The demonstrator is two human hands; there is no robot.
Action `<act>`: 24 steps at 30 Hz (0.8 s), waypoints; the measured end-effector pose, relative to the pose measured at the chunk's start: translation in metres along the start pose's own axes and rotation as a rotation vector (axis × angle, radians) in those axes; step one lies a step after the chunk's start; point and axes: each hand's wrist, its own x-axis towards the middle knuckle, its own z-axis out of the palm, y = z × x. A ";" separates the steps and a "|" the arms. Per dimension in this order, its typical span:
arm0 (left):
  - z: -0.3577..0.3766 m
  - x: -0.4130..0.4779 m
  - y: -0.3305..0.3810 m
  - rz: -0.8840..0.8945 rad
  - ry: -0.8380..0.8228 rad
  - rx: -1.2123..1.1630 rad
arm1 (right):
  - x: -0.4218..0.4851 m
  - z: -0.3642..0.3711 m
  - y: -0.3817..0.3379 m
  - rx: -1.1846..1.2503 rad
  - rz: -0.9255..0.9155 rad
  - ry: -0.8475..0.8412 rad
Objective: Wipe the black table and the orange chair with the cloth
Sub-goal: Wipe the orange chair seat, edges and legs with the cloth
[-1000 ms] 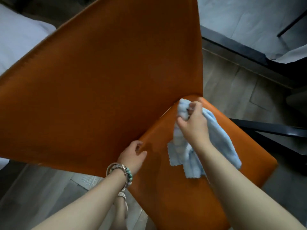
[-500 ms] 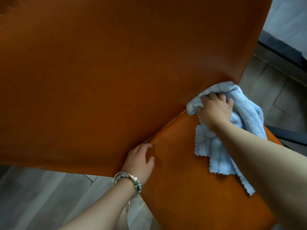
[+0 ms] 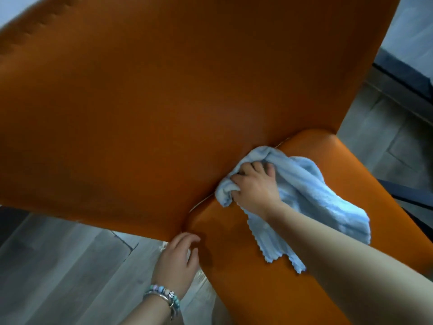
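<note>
The orange chair (image 3: 145,109) fills most of the view, its broad backrest above and its seat at the lower right. My right hand (image 3: 256,187) grips a bunched light blue cloth (image 3: 311,191) and presses it into the crease where the backrest meets the seat. The loose end of the cloth trails over the seat beneath my forearm. My left hand (image 3: 179,261), with beaded bracelets on the wrist, rests with relaxed fingers on the seat's left edge near the bottom corner of the backrest. The black table is out of view.
Grey wood-look floor (image 3: 58,273) shows under the chair at the lower left and to the right. A dark baseboard (image 3: 403,78) runs along the wall at the upper right. A dark bar (image 3: 407,195) sits beyond the seat's right side.
My right hand has slid the cloth leftward along the crease between backrest and seat. My left hand has stayed on the seat's left edge. The camera has shifted.
</note>
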 end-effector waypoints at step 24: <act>-0.068 0.004 0.004 -0.273 0.262 -0.714 | -0.022 0.015 -0.044 0.216 0.010 -0.062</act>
